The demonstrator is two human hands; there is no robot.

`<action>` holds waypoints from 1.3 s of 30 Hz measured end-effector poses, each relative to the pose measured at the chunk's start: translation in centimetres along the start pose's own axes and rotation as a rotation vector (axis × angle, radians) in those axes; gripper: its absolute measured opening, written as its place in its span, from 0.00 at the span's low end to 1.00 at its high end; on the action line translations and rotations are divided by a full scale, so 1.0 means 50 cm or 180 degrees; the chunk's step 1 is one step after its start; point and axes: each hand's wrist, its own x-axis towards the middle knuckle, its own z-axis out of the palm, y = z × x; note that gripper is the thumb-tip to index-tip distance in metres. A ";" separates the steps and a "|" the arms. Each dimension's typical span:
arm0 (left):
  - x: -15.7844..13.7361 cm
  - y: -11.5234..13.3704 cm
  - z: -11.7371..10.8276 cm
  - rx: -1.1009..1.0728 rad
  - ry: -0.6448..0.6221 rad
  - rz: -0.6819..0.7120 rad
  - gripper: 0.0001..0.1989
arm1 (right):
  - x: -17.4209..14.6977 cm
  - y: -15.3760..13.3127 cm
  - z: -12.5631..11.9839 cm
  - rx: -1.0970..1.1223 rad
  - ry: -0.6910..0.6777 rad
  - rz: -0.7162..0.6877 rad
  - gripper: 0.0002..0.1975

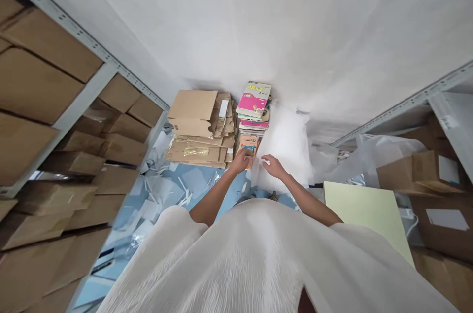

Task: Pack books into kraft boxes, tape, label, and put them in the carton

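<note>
An orange book (250, 141) with a colourful cover lies at the near end of the book pile. My left hand (240, 161) grips its lower left edge, fingers closed, with part of the cover hidden beneath them. To the right, my right hand (272, 166) hovers over the near left part of a stack of white packing sheets (286, 140). Its fingers are slightly bent and apart, with nothing visible in them. Behind the orange book rises a stack of books (254, 98), topped by one with a pink and grey cover.
Flattened cardboard boxes (194, 111) are piled left of the books. Shelves full of cartons (40, 76) line the left side; more cartons (436, 170) stand on the right. A pale green board (364, 214) sits near my right elbow. Paper scraps (162, 194) litter the blue floor.
</note>
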 end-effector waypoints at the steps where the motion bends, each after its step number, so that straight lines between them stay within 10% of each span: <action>1: -0.007 -0.006 -0.002 -0.0015 0.0098 -0.0120 0.27 | 0.014 -0.008 0.007 0.0000 -0.0087 -0.0079 0.17; 11: -0.032 -0.081 -0.011 -0.0216 0.0397 -0.0333 0.27 | 0.086 -0.059 0.059 -0.0241 -0.0213 0.0152 0.16; 27: 0.003 -0.125 -0.069 -0.0291 -0.0248 -0.0129 0.24 | 0.096 -0.074 0.153 0.0109 0.0553 0.1095 0.13; 39: 0.021 -0.116 -0.103 -0.1381 0.0533 -0.0920 0.09 | 0.102 -0.074 0.200 0.0543 0.0872 0.1093 0.13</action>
